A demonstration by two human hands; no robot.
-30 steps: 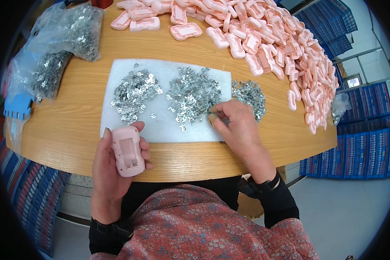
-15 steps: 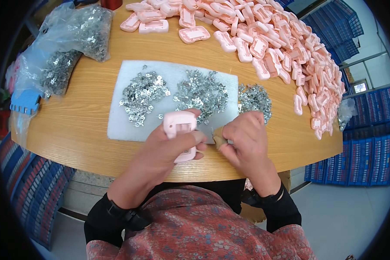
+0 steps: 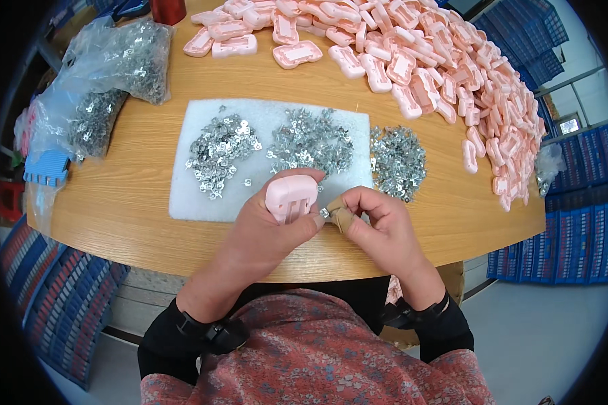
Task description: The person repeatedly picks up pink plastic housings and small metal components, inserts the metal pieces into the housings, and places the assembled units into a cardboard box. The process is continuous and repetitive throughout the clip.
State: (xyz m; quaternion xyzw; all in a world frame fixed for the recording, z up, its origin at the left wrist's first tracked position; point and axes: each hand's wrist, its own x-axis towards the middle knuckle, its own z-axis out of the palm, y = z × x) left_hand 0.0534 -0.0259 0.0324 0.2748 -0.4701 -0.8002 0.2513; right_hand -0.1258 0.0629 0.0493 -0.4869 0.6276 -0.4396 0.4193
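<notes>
My left hand (image 3: 253,236) is closed around a pale pink plastic housing (image 3: 292,196) that has a slotted recess in its face. Close by on the right, my right hand (image 3: 384,226) pinches a small silver metal clip (image 3: 325,212) beside the housing's edge. Tan coverings wrap the tips of its thumb and forefinger. Behind both hands lies a white foam sheet (image 3: 203,196) bearing a left heap of metal clips (image 3: 221,155) and a middle heap of clips (image 3: 311,142). Another clip heap (image 3: 398,162) rests on the wood just right of the sheet.
A big pile of pink housings (image 3: 439,67) covers the table's (image 3: 135,182) far right. Clear bags of metal clips (image 3: 138,61) and a blue plastic piece (image 3: 46,167) are at the left. Blue racks (image 3: 581,243) stand beyond the table, with a red cylinder (image 3: 167,10) at the back.
My right hand has turned and come closer to the housing, and the metal clip now shows at its fingertips. In my left hand the housing has tilted, its lower part now hidden.
</notes>
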